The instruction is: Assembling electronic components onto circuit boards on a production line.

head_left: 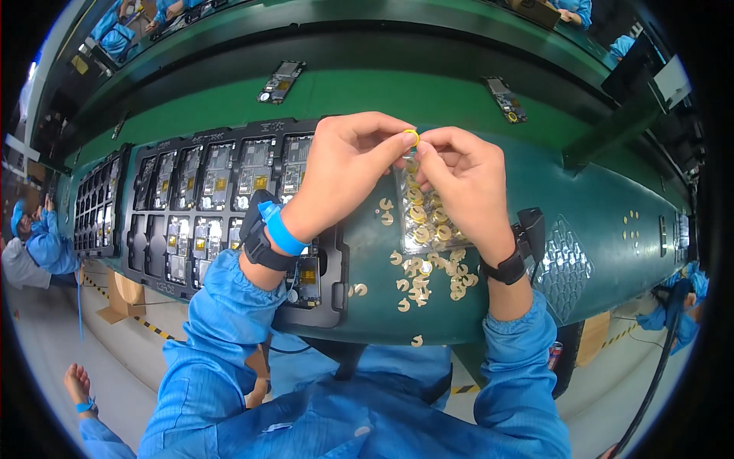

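Both hands meet above a clear plastic tray (413,237) that holds several round yellow-rimmed pieces. My left hand (348,164) pinches a small yellow-rimmed round piece (411,138) between thumb and fingertips. From the other side, the fingertips of my right hand (466,172) close on the same piece at its edge. Pale C-shaped scraps (417,283) lie loose on the green mat in front of the tray. To the left, a black compartment tray (340,268) holds several circuit boards (218,172), partly hidden behind my left forearm.
A circuit board (280,82) lies at the far left of the mat, another board (505,99) at the far right. An empty clear blister tray (564,268) rests right of my right wrist. A second black tray (99,206) stands further left. Co-workers in blue (50,237) sit nearby.
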The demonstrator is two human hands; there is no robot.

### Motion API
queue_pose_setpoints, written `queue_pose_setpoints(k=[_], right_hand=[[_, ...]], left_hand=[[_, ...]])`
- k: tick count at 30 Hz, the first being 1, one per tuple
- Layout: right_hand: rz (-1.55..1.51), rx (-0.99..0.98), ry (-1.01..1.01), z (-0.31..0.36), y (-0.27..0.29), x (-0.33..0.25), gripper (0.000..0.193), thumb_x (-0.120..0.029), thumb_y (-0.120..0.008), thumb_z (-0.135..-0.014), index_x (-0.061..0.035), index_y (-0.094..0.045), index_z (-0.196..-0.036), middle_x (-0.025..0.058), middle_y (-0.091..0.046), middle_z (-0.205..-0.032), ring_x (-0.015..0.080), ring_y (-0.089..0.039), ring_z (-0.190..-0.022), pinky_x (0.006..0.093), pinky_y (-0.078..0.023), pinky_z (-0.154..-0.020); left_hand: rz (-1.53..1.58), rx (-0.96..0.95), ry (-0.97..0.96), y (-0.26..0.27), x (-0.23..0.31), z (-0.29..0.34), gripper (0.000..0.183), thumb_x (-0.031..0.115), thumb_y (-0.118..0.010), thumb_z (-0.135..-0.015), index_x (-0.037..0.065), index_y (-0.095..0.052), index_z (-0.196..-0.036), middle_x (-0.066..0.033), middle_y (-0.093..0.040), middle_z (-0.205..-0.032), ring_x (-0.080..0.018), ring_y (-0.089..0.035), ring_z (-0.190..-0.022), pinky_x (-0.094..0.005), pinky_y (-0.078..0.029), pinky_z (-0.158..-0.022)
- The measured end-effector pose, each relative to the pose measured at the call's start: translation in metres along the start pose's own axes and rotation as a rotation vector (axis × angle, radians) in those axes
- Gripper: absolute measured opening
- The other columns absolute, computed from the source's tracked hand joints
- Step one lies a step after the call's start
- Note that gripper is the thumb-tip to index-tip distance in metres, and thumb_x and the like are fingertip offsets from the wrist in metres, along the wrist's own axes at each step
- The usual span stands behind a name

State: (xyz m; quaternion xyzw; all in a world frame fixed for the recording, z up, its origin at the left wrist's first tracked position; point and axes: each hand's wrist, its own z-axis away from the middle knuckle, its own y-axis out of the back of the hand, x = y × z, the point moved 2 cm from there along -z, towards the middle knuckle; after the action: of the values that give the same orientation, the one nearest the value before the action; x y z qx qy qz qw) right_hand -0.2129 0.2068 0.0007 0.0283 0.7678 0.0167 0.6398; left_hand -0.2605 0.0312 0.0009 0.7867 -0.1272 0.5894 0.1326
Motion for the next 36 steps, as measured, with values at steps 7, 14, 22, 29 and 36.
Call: queue_pose_setpoints(k=[7,14,22,29,36], right_hand=[[-0.027,0.001,0.001,0.001,-0.002,0.000,0.014,-0.007,-0.068,-0.101,0.0063,-0.073,-0.105,0.0067,-0.075,-0.088,0.0088,-0.069,-0.073,0.0232,-0.056,-0.066],[0.199,0.123,0.277,-0.003,0.001,0.012,0.008,-0.002,-0.072,-0.091,0.0045,-0.073,-0.096,0.0077,-0.072,-0.085,0.0109,-0.069,-0.070,0.0259,-0.054,-0.063],[0.514,0.291,0.492,0.000,0.008,-0.017,0.004,0.000,-0.073,-0.087,0.0023,-0.071,-0.090,0.0095,-0.069,-0.084,0.0166,-0.069,-0.065,0.0296,-0.054,-0.059],[0.602,-0.039,-0.041,0.067,0.043,-0.059,0.008,-0.004,-0.073,-0.088,0.0038,-0.071,-0.087,0.0132,-0.067,-0.072,0.0171,-0.063,-0.061,0.0316,-0.050,-0.060],[0.413,0.024,-0.123,0.089,0.055,-0.031,0.011,-0.008,-0.075,-0.094,0.0031,-0.073,-0.096,0.0044,-0.071,-0.079,0.0074,-0.063,-0.070,0.0249,-0.049,-0.064]], left_hand=[[0.014,-0.024,0.020,0.001,0.000,0.002,0.019,0.010,-0.074,-0.099,-0.003,-0.079,-0.112,-0.0072,-0.078,-0.094,-0.0112,-0.070,-0.082,-0.0258,-0.056,-0.069],[-0.043,-0.095,-0.036,-0.006,-0.006,0.000,0.025,0.015,-0.072,-0.102,-0.006,-0.077,-0.116,-0.0085,-0.077,-0.091,-0.0120,-0.070,-0.078,-0.0272,-0.057,-0.070],[0.052,-0.255,0.018,0.003,0.012,-0.005,0.029,0.010,-0.069,-0.102,-0.009,-0.072,-0.124,-0.0110,-0.075,-0.094,-0.0144,-0.072,-0.081,-0.0290,-0.060,-0.074],[-0.032,-0.191,-0.251,0.010,0.020,0.007,0.038,0.002,-0.075,-0.094,-0.003,-0.069,-0.131,-0.0122,-0.078,-0.101,-0.0198,-0.077,-0.094,-0.0309,-0.062,-0.081],[-0.557,-0.120,-0.726,-0.008,0.030,0.018,0.045,0.005,-0.086,-0.081,0.002,-0.071,-0.124,-0.0121,-0.079,-0.097,-0.0216,-0.080,-0.085,-0.0311,-0.061,-0.074]])
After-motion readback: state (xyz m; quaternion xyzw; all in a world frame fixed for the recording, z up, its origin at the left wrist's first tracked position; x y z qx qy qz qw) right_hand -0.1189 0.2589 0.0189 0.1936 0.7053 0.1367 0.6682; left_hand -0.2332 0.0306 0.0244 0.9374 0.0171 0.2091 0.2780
